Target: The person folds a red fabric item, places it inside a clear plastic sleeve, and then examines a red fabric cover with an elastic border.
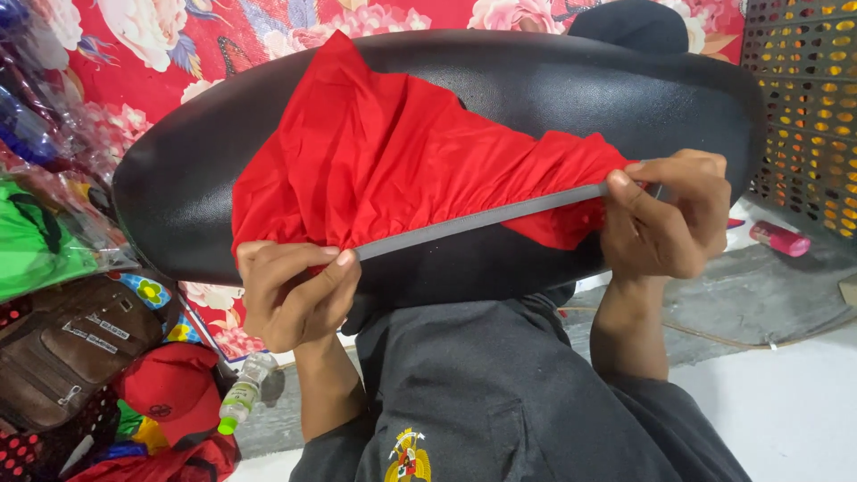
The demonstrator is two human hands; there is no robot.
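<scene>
A red fabric cover (pixel 384 161) with a grey elastic band (pixel 482 219) along its gathered edge lies over a black padded seat (pixel 536 80). My left hand (pixel 290 290) pinches the band's left end at the seat's near edge. The band's right end is gripped by my right hand (pixel 669 214), so the band is stretched taut between the two. The seat rests across my lap, over dark grey clothing (pixel 500 393).
Red floral cloth (pixel 161 45) lies behind the seat. At left are a green bag (pixel 36 241), a brown bag (pixel 62 348), a red cap (pixel 170 384) and a small bottle (pixel 241 397). A perforated crate (pixel 803 98) and a pink bottle (pixel 781 238) sit at right.
</scene>
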